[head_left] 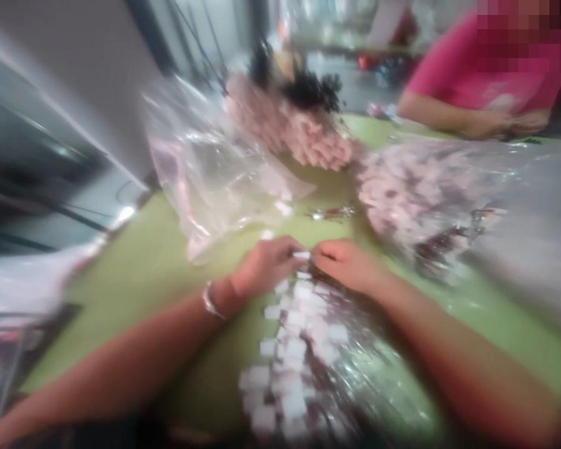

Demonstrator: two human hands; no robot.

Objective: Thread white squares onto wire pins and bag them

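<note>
My left hand, with a light bracelet at its wrist, is closed in a pinch on a small white tag. Facing it just to the right is my right hand, its fingers closed too; what lies between them is blurred. Below both hands, a long overlapping row of white tags runs toward me. Shiny clear plastic wrapping lies along the row's right side, partly under my right forearm. Motion blur hides finer detail.
A crumpled clear plastic bag stands at left beyond my hands. Behind lie pink bundles; to the right is a large bag of pale pink pieces. A small metallic tool rests on the green table. A person in pink sits across.
</note>
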